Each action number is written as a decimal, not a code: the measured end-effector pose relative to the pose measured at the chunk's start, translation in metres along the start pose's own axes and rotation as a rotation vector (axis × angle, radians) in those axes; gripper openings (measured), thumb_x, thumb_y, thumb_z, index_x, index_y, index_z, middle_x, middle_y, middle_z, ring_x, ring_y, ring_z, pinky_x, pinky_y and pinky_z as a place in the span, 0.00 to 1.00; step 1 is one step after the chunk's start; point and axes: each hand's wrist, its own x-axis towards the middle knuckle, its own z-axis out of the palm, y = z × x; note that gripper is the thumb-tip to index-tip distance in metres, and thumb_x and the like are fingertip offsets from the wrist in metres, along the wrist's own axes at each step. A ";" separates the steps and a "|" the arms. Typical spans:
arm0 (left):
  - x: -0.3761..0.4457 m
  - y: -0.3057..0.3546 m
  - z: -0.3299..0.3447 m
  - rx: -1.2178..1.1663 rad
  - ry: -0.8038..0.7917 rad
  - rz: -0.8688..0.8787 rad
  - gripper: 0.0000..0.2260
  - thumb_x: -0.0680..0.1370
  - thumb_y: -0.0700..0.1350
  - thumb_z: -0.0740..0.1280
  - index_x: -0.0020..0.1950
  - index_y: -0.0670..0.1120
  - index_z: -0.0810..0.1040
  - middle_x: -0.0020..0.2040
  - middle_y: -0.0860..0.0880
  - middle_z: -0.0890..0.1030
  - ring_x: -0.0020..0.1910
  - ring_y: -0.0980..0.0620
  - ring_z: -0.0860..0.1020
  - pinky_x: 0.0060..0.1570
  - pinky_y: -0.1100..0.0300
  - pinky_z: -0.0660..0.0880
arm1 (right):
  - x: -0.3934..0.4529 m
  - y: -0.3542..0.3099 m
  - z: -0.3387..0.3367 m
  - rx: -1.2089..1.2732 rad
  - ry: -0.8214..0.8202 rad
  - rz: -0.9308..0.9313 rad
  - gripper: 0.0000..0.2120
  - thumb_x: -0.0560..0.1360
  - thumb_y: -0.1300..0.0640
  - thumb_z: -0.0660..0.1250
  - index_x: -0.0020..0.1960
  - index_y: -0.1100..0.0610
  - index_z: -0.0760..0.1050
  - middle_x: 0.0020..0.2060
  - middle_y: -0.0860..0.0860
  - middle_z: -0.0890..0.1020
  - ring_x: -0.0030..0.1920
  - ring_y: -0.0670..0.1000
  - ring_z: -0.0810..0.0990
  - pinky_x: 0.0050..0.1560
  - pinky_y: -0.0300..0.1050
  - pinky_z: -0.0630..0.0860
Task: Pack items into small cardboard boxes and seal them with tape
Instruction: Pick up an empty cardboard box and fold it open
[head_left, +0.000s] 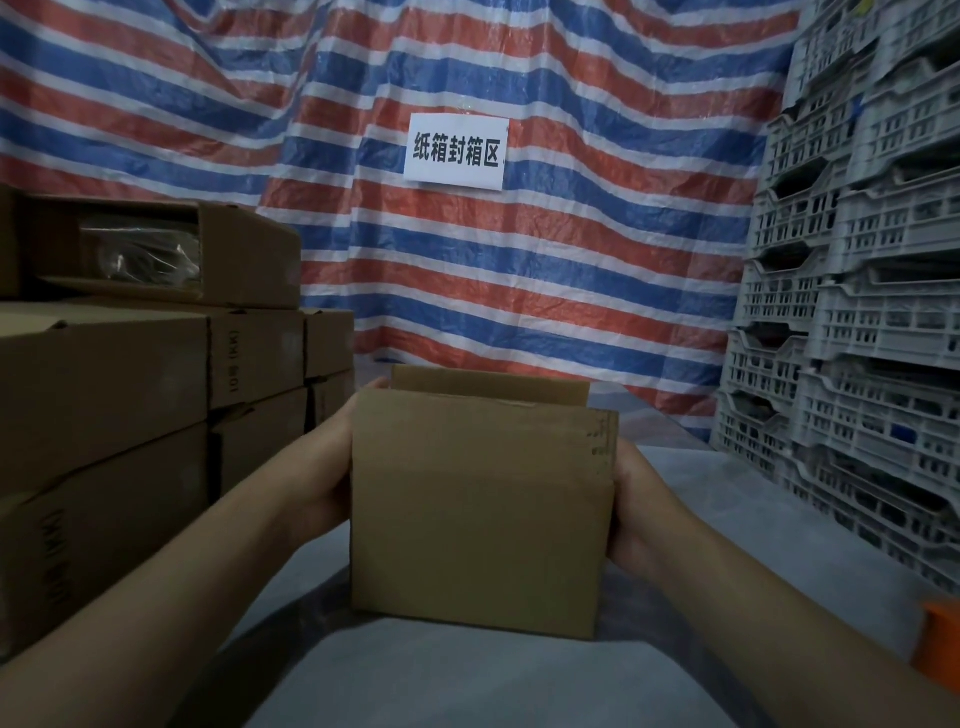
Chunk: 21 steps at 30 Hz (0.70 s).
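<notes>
At the far left, a stack of brown cardboard cartons (104, 374) sits on the table (467, 686), which is covered in a pale grey sheet; about six cartons show, and the top one (156, 254) has an open end showing clear plastic wrap inside. Two bare hands reach forward and hold one small brown cardboard box (478, 509) between them, at the middle of the view, just above the table. The left hand (332, 467) grips the box's left side, with fingertips curling behind its far edge. The right hand (636, 504) grips the right side. The box's top flaps stand open. Behind hangs a red, blue and white striped tarpaulin (519, 270) bearing one white paper sign (456, 153) with black Chinese characters. At right, grey slotted plastic crates (857, 312) are stacked in columns. One orange object (937, 647) shows at the right edge.
</notes>
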 end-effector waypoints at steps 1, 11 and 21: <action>0.000 -0.001 -0.001 0.000 0.024 0.013 0.19 0.76 0.48 0.68 0.67 0.54 0.76 0.48 0.40 0.84 0.41 0.47 0.82 0.38 0.55 0.80 | 0.000 0.000 0.000 -0.003 -0.001 -0.001 0.23 0.78 0.50 0.66 0.25 0.54 0.81 0.28 0.51 0.82 0.27 0.50 0.82 0.28 0.41 0.79; 0.000 -0.008 0.003 0.030 0.052 0.052 0.11 0.79 0.48 0.64 0.57 0.46 0.80 0.52 0.41 0.77 0.49 0.40 0.72 0.44 0.49 0.70 | 0.001 -0.006 -0.011 -0.006 0.028 0.003 0.22 0.78 0.50 0.66 0.28 0.56 0.82 0.29 0.53 0.82 0.27 0.51 0.82 0.28 0.42 0.78; -0.001 -0.004 0.000 0.159 -0.062 0.069 0.19 0.75 0.61 0.63 0.55 0.51 0.85 0.54 0.47 0.85 0.52 0.52 0.83 0.54 0.53 0.73 | 0.012 -0.005 -0.025 0.008 -0.025 0.024 0.24 0.79 0.53 0.64 0.25 0.56 0.81 0.27 0.53 0.82 0.26 0.51 0.82 0.27 0.42 0.78</action>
